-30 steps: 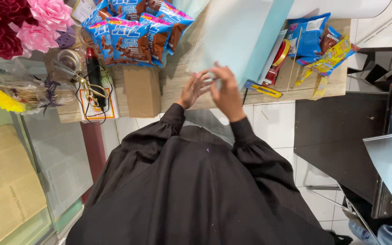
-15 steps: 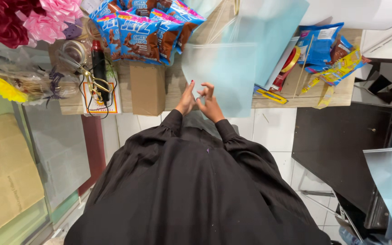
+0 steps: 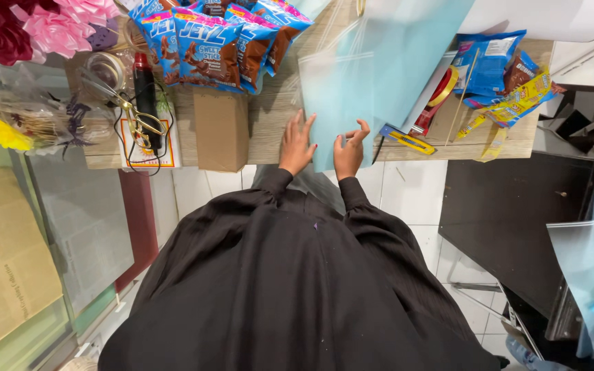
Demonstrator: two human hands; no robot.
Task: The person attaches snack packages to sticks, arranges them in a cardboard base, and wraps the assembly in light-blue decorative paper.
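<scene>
A light blue sheet of paper [image 3: 372, 75] lies on the wooden table [image 3: 269, 117], under a clear plastic film. My left hand [image 3: 297, 144] rests flat on the table at the sheet's near left edge, fingers spread. My right hand [image 3: 349, 150] pinches the sheet's near edge between thumb and fingers. Both arms are in black sleeves.
Blue snack packets [image 3: 214, 41] lie at the back left, a brown cardboard box [image 3: 221, 127] beside my left hand. Scissors [image 3: 128, 110] and a red-capped bottle [image 3: 146, 96] sit at the left. A yellow and blue cutter [image 3: 407, 139], red tape roll [image 3: 441, 93] and more packets [image 3: 496, 69] lie right.
My hands have come down from holding the sheet up together. The sheet now lies flatter on the table, with my left hand spread beside it.
</scene>
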